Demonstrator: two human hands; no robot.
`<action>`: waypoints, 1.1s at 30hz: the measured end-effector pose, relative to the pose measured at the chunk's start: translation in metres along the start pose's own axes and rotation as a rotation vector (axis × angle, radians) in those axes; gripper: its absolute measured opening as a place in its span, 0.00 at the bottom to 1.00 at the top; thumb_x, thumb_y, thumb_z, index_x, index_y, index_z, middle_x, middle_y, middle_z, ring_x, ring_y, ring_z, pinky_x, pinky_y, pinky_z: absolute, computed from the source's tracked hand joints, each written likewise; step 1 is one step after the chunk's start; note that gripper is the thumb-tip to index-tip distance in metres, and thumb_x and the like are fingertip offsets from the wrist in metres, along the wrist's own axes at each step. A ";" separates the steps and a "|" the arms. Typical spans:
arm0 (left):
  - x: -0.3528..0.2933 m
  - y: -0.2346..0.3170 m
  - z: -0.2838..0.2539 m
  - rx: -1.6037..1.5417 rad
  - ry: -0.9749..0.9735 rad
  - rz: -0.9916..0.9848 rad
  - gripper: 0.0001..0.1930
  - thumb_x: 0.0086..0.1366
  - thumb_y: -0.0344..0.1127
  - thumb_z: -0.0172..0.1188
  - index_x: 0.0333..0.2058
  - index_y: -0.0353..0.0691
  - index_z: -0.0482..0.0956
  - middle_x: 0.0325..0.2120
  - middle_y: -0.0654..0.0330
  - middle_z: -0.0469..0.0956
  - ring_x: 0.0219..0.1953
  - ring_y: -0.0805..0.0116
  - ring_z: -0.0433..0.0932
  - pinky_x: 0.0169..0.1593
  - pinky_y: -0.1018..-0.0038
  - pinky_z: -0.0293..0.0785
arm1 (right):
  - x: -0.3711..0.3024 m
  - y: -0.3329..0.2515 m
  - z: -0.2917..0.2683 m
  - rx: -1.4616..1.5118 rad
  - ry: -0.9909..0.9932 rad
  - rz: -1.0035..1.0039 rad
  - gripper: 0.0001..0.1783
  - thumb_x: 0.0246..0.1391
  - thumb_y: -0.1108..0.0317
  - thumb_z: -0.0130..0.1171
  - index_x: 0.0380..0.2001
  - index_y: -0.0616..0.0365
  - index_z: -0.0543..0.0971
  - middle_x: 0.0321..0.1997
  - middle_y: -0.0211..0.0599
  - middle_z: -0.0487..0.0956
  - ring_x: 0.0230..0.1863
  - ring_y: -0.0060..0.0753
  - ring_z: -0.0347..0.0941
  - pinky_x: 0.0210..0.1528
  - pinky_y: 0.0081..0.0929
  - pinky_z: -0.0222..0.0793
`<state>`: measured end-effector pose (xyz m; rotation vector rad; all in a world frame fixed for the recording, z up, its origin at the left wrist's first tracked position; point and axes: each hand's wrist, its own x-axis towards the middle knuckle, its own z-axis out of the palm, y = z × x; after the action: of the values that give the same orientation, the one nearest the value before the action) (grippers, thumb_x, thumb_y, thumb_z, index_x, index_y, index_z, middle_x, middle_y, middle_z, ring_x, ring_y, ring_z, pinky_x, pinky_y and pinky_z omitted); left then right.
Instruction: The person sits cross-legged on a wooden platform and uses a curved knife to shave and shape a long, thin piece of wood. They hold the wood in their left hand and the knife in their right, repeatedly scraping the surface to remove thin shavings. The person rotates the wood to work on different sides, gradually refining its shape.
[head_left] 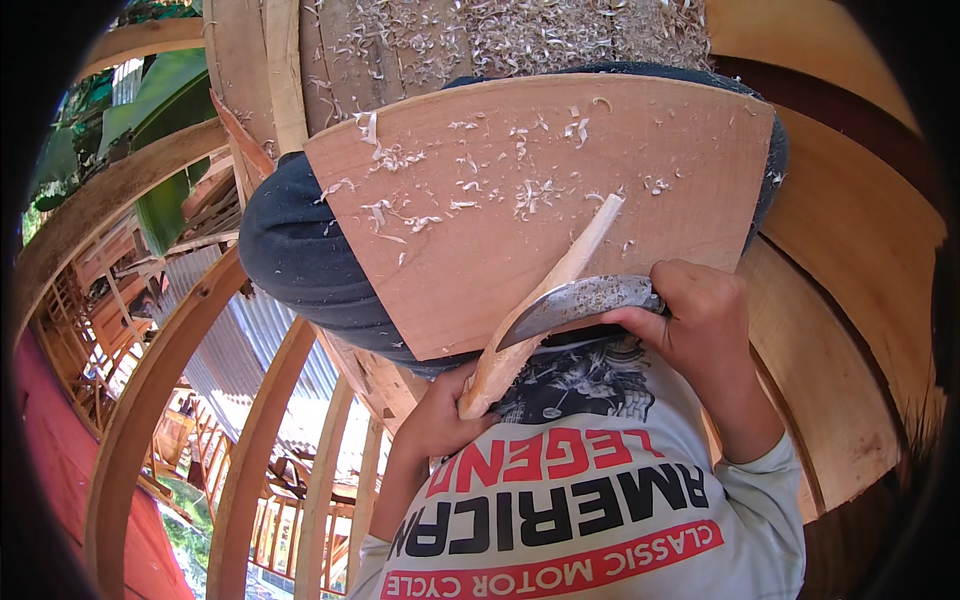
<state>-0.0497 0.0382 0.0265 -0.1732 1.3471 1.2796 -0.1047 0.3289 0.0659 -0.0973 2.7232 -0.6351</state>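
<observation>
My left hand (pixel 438 415) is closed round the near, thicker end of a pale carved stick of wood (pixel 573 260), holding it against my shirt. The stick slants up and away to the right, its thinner far end over a wooden board (pixel 690 130). My right hand (pixel 703 312) grips a broad knife (pixel 590 298) whose handle is mostly hidden in the fist. Its grey, spotted blade curves to a point at the left and lies across the middle of the stick, seeming to touch it. The board rests on my lap, with curled shavings (pixel 535 197) scattered over it.
Beyond my knees, plank flooring (pixel 385 75) is thick with wood shavings. Curved timber ribs (pixel 165 395) rise at the left, with corrugated metal sheets (pixel 225 320) and green leaves (pixel 160 110) past them. Wide curved planks (pixel 840 250) form a wall at the right.
</observation>
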 end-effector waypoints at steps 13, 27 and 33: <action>-0.002 -0.016 0.001 -0.032 -0.054 -0.051 0.33 0.45 0.30 0.63 0.53 0.30 0.67 0.45 0.57 0.74 0.49 0.71 0.68 0.55 0.74 0.61 | 0.037 0.085 -0.051 -0.018 0.313 0.651 0.34 0.52 0.39 0.57 0.20 0.66 0.77 0.12 0.48 0.69 0.13 0.43 0.62 0.19 0.28 0.59; 0.004 -0.026 -0.019 -0.234 -0.225 -0.045 0.33 0.46 0.32 0.62 0.54 0.30 0.69 0.46 0.56 0.74 0.49 0.71 0.68 0.56 0.75 0.60 | -0.002 -0.007 -0.006 0.025 -0.090 0.021 0.28 0.40 0.42 0.66 0.11 0.56 0.71 0.12 0.37 0.70 0.14 0.38 0.71 0.17 0.30 0.65; 0.003 -0.037 -0.014 -0.333 -0.182 -0.013 0.28 0.48 0.42 0.64 0.44 0.29 0.71 0.36 0.62 0.71 0.41 0.72 0.66 0.48 0.75 0.63 | 0.012 0.002 0.001 -0.058 0.014 -0.033 0.27 0.37 0.40 0.66 0.13 0.55 0.74 0.13 0.36 0.71 0.15 0.38 0.71 0.18 0.30 0.65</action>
<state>-0.0316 0.0156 -0.0001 -0.2881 0.9713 1.4667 -0.1155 0.3283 0.0608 -0.1523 2.7591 -0.5681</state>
